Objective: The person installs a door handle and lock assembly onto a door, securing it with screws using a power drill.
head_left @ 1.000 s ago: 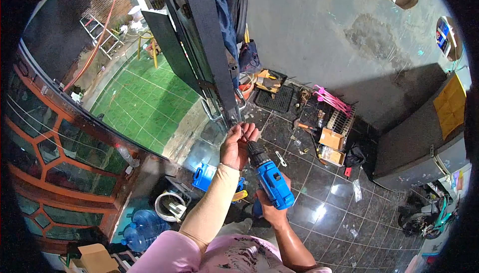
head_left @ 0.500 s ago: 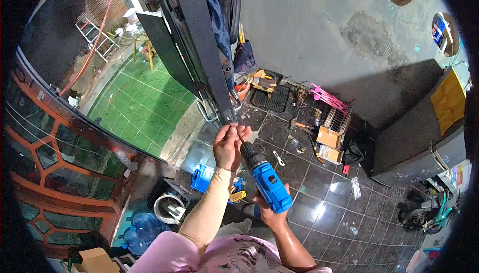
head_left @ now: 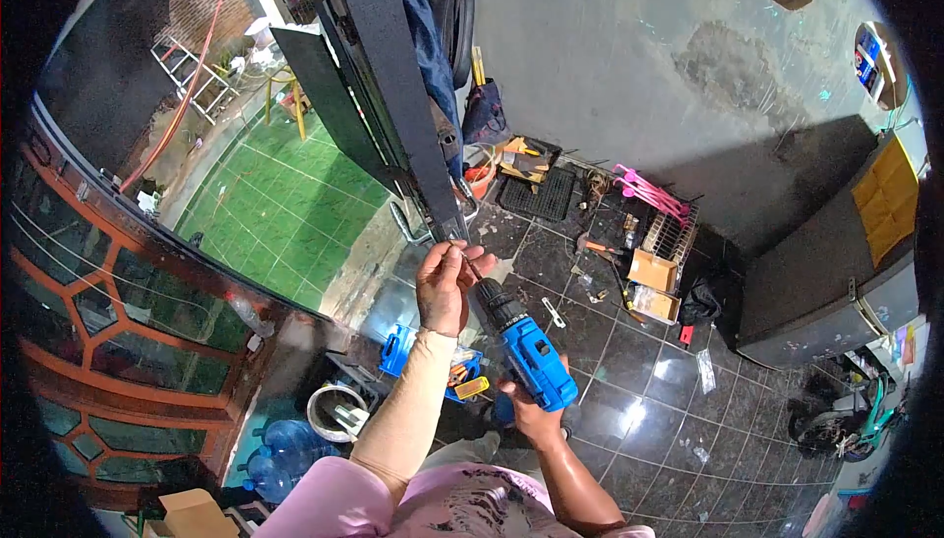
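My right hand (head_left: pixel 536 418) is wrapped round the grip of a blue cordless drill (head_left: pixel 537 361). The drill's black chuck (head_left: pixel 497 302) points up and left, with a thin bit reaching between the fingers of my left hand (head_left: pixel 444 287). That hand is closed in a pinch near the bit's tip; whatever small piece it holds is too small to make out. Just beyond the fingertips is the edge of a dark door (head_left: pixel 393 76), with a metal plate (head_left: pixel 449 223) on it and a door handle (head_left: pixel 405 223) beside it.
Below my left arm lies a blue tool case (head_left: pixel 395 349) near a white bucket (head_left: pixel 334 410). On the tiled floor to the right are a hammer (head_left: pixel 596 246), a cardboard box (head_left: pixel 653 270) and a wire rack (head_left: pixel 677 233). A fridge (head_left: pixel 816 272) stands further right.
The drill has shifted slightly up and left, bringing its chuck closer to my left fingers. My left hand has moved a little left, still beside the door edge.
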A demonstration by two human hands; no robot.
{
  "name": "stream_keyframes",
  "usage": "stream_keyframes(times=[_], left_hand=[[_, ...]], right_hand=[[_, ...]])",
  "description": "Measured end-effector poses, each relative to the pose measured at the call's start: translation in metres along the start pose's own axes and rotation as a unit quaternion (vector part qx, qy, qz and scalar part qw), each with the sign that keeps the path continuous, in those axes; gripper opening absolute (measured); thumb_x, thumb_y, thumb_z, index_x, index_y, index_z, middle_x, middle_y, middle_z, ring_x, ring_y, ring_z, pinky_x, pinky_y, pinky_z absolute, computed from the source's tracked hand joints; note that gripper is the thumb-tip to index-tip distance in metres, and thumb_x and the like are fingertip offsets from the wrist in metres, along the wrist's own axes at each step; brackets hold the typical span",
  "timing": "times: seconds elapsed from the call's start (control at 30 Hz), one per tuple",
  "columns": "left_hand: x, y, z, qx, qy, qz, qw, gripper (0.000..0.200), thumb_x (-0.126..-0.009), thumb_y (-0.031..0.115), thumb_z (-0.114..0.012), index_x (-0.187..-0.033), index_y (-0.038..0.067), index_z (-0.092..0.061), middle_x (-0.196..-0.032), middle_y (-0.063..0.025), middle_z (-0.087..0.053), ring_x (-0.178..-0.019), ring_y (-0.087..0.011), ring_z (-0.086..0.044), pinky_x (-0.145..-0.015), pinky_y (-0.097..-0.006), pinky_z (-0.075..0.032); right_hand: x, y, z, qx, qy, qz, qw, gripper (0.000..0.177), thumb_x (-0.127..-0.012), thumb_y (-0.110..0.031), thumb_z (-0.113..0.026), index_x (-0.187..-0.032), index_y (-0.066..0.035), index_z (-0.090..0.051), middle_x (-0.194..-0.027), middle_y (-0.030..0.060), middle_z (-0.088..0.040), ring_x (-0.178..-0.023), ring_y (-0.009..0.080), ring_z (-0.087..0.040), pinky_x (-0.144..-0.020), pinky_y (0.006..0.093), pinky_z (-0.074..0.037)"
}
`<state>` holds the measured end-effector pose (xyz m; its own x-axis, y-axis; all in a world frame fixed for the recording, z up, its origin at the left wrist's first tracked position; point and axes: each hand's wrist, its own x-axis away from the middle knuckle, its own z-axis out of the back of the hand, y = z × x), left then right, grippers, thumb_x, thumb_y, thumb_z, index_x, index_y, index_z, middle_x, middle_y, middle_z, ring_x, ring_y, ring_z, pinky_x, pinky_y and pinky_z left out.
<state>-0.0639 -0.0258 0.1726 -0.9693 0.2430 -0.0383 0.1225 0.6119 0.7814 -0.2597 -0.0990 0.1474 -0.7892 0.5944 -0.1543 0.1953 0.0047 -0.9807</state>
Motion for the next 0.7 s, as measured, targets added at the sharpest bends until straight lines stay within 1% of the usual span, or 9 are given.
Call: stream_keyframes(times=[0.03,0.13,0.23,0.3,0.4,0.43,0.53,0.63,0.7], left_hand=[[0.000,-0.001,0.000,-0.004,0.004,0.000,1.000,0.019,-0.099,0.018,-0.056,-0.110,0.003,-0.059,-0.098,-0.0142,-0.070,-0.088,-0.0284,-0.071,-0.084,-0.0455,-0.058],[-0.001,-0.004,0.004,-0.014,0.012,-0.007,1.000,0.018,-0.100,0.017,-0.056,-0.110,0.003,-0.059,-0.098,-0.0142,-0.070,-0.087,-0.0274,-0.071,-0.083,-0.0440,-0.058],[-0.004,-0.005,0.006,-0.022,0.003,-0.019,1.000,0.016,-0.100,0.016,-0.055,-0.109,0.003,-0.059,-0.096,-0.0131,-0.070,-0.084,-0.0253,-0.071,-0.081,-0.0407,-0.058],[-0.004,-0.002,0.006,-0.031,-0.006,-0.018,0.999,0.016,-0.100,0.016,-0.055,-0.108,0.003,-0.058,-0.093,-0.0119,-0.070,-0.081,-0.0233,-0.070,-0.077,-0.0369,-0.058],[-0.006,0.002,0.013,-0.155,-0.036,-0.047,0.986,0.015,-0.100,0.016,-0.055,-0.108,0.003,-0.057,-0.089,-0.0099,-0.069,-0.076,-0.0204,-0.069,-0.071,-0.0321,-0.056],[-0.007,0.003,0.014,-0.167,-0.047,-0.058,0.983,0.015,-0.100,0.016,-0.054,-0.107,0.003,-0.057,-0.087,-0.0097,-0.068,-0.075,-0.0196,-0.069,-0.069,-0.0313,-0.055],[-0.008,0.003,0.014,-0.195,-0.068,-0.078,0.975,0.015,-0.100,0.015,-0.054,-0.107,0.002,-0.056,-0.085,-0.0093,-0.067,-0.072,-0.0182,-0.067,-0.067,-0.0300,-0.054],[-0.008,0.001,0.015,-0.211,-0.064,-0.081,0.972,0.016,-0.101,0.015,-0.053,-0.107,0.001,-0.055,-0.084,-0.0096,-0.066,-0.071,-0.0185,-0.066,-0.069,-0.0311,-0.054],[-0.010,-0.004,0.018,-0.223,-0.063,-0.087,0.969,0.016,-0.101,0.015,-0.053,-0.107,0.000,-0.055,-0.083,-0.0097,-0.065,-0.070,-0.0182,-0.065,-0.071,-0.0326,-0.055]], right_hand=[[-0.001,-0.006,-0.002,-0.009,0.012,0.000,1.000,0.057,-0.072,-0.032,-0.089,-0.105,-0.004,-0.053,-0.095,0.0053,-0.063,-0.085,0.0154,-0.061,-0.077,0.0312,-0.050],[-0.003,-0.007,-0.002,0.028,-0.001,0.020,0.999,0.057,-0.073,-0.031,-0.088,-0.106,-0.004,-0.052,-0.097,0.0053,-0.063,-0.087,0.0145,-0.061,-0.078,0.0307,-0.050],[0.000,-0.001,-0.004,-0.056,-0.004,-0.034,0.998,0.057,-0.073,-0.032,-0.088,-0.105,-0.004,-0.052,-0.094,0.0054,-0.063,-0.086,0.0153,-0.062,-0.077,0.0311,-0.050],[0.000,-0.001,-0.003,-0.030,-0.006,-0.017,0.999,0.057,-0.072,-0.033,-0.088,-0.105,-0.003,-0.051,-0.094,0.0056,-0.063,-0.085,0.0160,-0.062,-0.076,0.0310,-0.050],[-0.001,0.001,0.000,0.013,-0.007,0.008,1.000,0.057,-0.072,-0.032,-0.089,-0.103,-0.003,-0.051,-0.091,0.0059,-0.064,-0.081,0.0165,-0.062,-0.074,0.0307,-0.050],[-0.001,0.002,0.001,0.028,-0.007,0.017,0.999,0.056,-0.072,-0.031,-0.089,-0.103,-0.003,-0.051,-0.089,0.0060,-0.064,-0.080,0.0166,-0.062,-0.074,0.0305,-0.050],[0.000,0.006,0.007,0.105,-0.035,0.040,0.993,0.054,-0.072,-0.027,-0.088,-0.106,-0.002,-0.053,-0.089,0.0111,-0.067,-0.078,0.0229,-0.067,-0.072,0.0342,-0.052],[0.000,-0.014,0.008,0.256,-0.062,0.016,0.965,0.056,-0.071,-0.028,-0.088,-0.107,-0.001,-0.053,-0.090,0.0178,-0.068,-0.079,0.0327,-0.070,-0.070,0.0404,-0.054],[-0.004,-0.012,0.007,0.263,-0.061,0.077,0.960,0.058,-0.071,-0.029,-0.087,-0.107,0.000,-0.052,-0.091,0.0201,-0.068,-0.080,0.0372,-0.070,-0.070,0.0424,-0.055]])
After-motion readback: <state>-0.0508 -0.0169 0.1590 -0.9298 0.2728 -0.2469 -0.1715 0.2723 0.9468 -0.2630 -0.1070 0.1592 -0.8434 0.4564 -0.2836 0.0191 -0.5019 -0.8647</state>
